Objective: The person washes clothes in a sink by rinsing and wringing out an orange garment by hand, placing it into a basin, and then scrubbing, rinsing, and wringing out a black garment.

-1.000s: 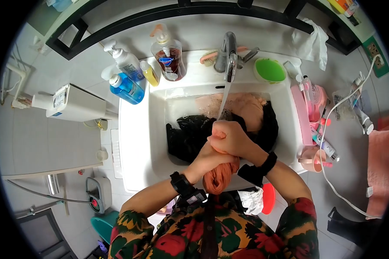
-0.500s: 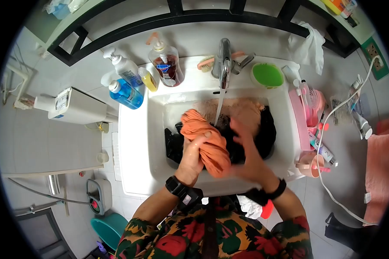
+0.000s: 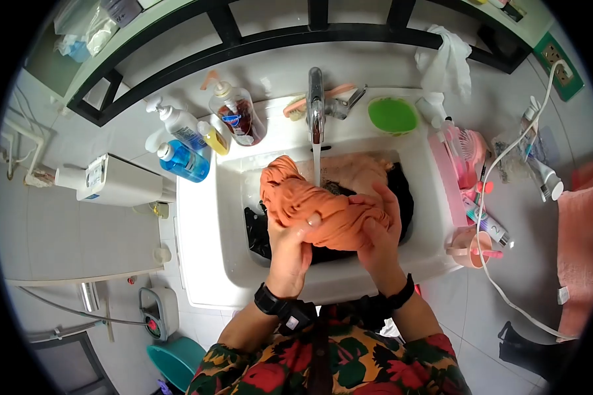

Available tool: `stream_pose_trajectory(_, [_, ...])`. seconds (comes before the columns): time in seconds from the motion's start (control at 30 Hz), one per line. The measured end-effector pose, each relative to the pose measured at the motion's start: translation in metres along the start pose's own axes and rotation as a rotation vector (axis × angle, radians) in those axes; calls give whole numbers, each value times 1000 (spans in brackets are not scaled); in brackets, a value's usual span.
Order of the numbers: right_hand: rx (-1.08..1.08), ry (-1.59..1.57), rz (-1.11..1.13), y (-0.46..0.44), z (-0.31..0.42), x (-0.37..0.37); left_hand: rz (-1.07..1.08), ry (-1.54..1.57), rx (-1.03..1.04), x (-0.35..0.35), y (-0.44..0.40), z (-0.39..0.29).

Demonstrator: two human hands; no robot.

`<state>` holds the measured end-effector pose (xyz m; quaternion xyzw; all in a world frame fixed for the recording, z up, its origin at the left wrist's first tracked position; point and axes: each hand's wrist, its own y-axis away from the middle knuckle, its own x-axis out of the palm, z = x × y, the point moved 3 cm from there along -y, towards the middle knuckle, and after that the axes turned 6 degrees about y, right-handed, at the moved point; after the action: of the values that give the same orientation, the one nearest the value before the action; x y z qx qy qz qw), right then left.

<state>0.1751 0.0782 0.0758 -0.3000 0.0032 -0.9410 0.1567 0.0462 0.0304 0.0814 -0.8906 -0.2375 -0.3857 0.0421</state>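
An orange cloth (image 3: 316, 214), bunched and twisted, is held between both hands over the sink (image 3: 234, 263). My left hand (image 3: 288, 247) grips its left part, thumb across the front. Around the cloth's right end, my right hand (image 3: 383, 237) has its thumb in front and fingers behind. Water runs from the faucet (image 3: 316, 108) just behind the cloth. Lower in the basin lie a black cloth (image 3: 400, 197) and a light peach cloth (image 3: 359, 169), both partly hidden by the orange cloth and my hands.
Pump bottles, including a blue one (image 3: 183, 161) and a dark red one (image 3: 239, 118), stand at the sink's back left. A green bowl (image 3: 393, 116) sits at the back right. Beside the sink are a pink cup (image 3: 469, 248) and a white cable (image 3: 482, 217).
The orange cloth was squeezed tightly between both hands, then held in my left hand while my right came away. Now it is looser and wider, with my right hand back on its right end.
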Motion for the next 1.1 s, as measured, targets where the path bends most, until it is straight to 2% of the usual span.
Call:
stream_pose_trajectory(0.07, [147, -269, -95, -1, -5, -3, 31, -67, 38, 11, 0, -8])
stream_pose_trajectory(0.1, [148, -269, -98, -1, -5, -5, 91, -292, 150, 11, -1, -11])
stream_pose_trajectory(0.13, [269, -342, -104, -2, -8, -6, 152, -516, 262, 13, -2, -13])
stream_pose_trajectory(0.17, [390, -415, -108, -2, -11, -6, 138, -653, 325, 18, 3, -17])
stream_pose_trajectory(0.2, [389, -417, -109, -3, -9, -6, 139, -655, 324, 21, 8, -22])
stream_pose_trajectory(0.27, [590, -337, -77, -4, -5, -3, 434, -1291, 483, 36, 18, -29])
stream_pose_trajectory(0.3, [592, -337, -80, -7, -2, -5, 380, -772, 366, 40, 17, -27])
stream_pose_trajectory(0.33, [648, -284, 52, -11, -1, -5, 378, -773, 362, 37, 15, -24])
stream_pose_trajectory(0.37, [704, -229, 186, -15, -1, -5, 551, -770, 532, 37, 16, -23])
stream_pose_trajectory(0.4, [712, -231, 185, -20, -3, -8, 723, -760, 701, 38, 20, -22])
stream_pose_trajectory(0.43, [748, -119, 274, -24, -7, -10, 758, -745, 759, 41, 23, -21])
stream_pose_trajectory(0.47, [781, -7, 364, -27, -11, -11, 749, -747, 756, 38, 22, -21])
stream_pose_trajectory(0.57, [822, 163, 481, -38, -13, -6, 1041, -867, 814, 36, 26, -14])
stream_pose_trajectory(0.6, [842, 279, 555, -39, -15, -5, 1030, -871, 813, 34, 26, -12])
stream_pose_trajectory(0.7, [740, 472, 662, -39, -31, -9, 1319, -881, 811, 24, 31, 0])
stream_pose_trajectory(0.87, [693, 616, 816, -38, -52, -13, 1396, -858, 816, 13, 30, 24])
stream_pose_trajectory(0.9, [696, 614, 825, -38, -52, -11, 1472, -890, 822, 10, 30, 28])
stream_pose_trajectory(0.97, [537, 875, 871, -38, -51, -5, 1600, -968, 863, 4, 32, 35])
stream_pose_trajectory(1.0, [536, 873, 878, -36, -53, -3, 1595, -976, 863, 1, 31, 39])
stream_pose_trajectory(1.07, [402, 1059, 863, -35, -56, -2, 1639, -983, 845, -6, 32, 45])
stream_pose_trajectory(1.1, [395, 1035, 841, -37, -56, -2, 1657, -1015, 830, -9, 30, 44])
